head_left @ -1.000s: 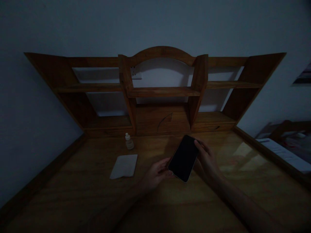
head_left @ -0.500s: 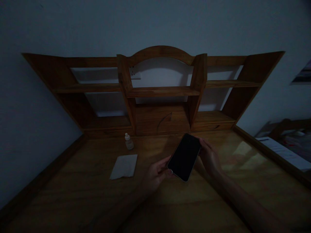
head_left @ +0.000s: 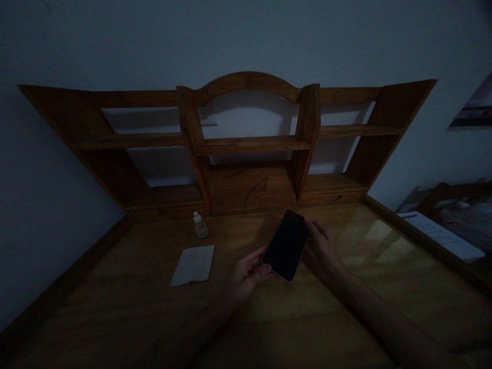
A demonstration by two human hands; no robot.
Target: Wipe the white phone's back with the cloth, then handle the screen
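Note:
A smartphone with a dark screen and a pale edge is held tilted above the wooden desk. My left hand grips its lower left corner, the thumb at the front edge and the fingers partly under it. On the other side, my right hand holds the upper right edge; some of its fingers are hidden behind the phone. To the left lies a folded white cloth or tissue, flat on the desk. Behind that stands a small clear dropper bottle with a white cap, upright and touched by neither hand.
A wooden shelf unit with compartments and drawers rises at the back of the desk. A wall socket shows through its middle opening. Beyond the desk's raised right edge lie white papers.
The whole view has shifted slightly, so the desk and shelf sit a little further left. Both hands still hold the phone, its tilt nearly the same.

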